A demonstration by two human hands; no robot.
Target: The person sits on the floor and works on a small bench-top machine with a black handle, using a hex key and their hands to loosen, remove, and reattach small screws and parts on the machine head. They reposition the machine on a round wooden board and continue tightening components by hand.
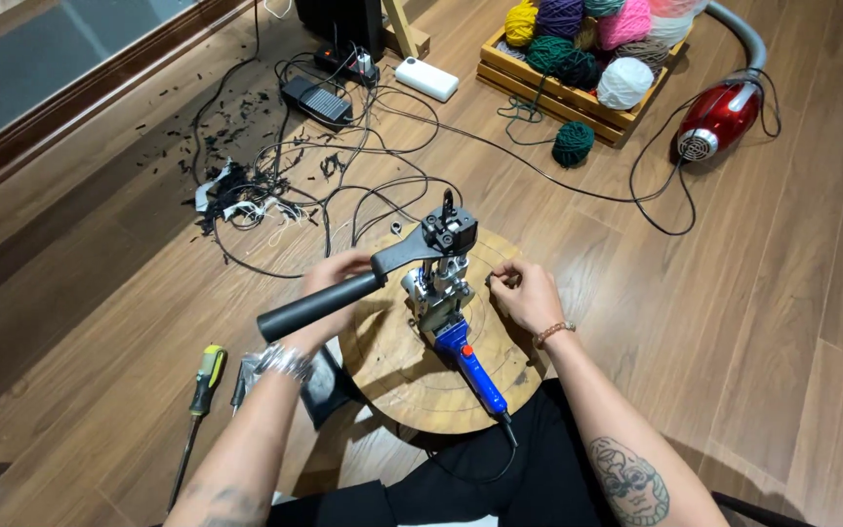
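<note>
A: Obs., head view. Landmark = round wooden stool top (412, 376). On it, centre: metal tufting gun w/ blue grip (446, 303), blue end toward the person, black head away.

B: Hands?

A: Left hand (336, 278) at the stool's left edge, fingers closed round the gun's long black side handle (319, 304); fingertips hidden behind the handle. Right hand (529, 293) at the stool's right edge, thumb and fingers pinched together just beside the gun body. Something tiny in the pinch, poss. a screw; too small to ID.

B: Off the stool?

A: Left of it, on the wood floor: yellow-and-black-handled screwdriver (202, 390). Beyond the stool, far side: tangle of black cables (343, 176) w/ dark scraps. Far right of that: wooden crate of coloured yarn balls (587, 59), one dark green ball (573, 142) loose on the floor beside it; red vacuum cleaner (719, 117) right of the crate, hose cut off by frame edge.

B: Gun cord?

A: Runs off the stool's near edge, lost against black trousers.
</note>
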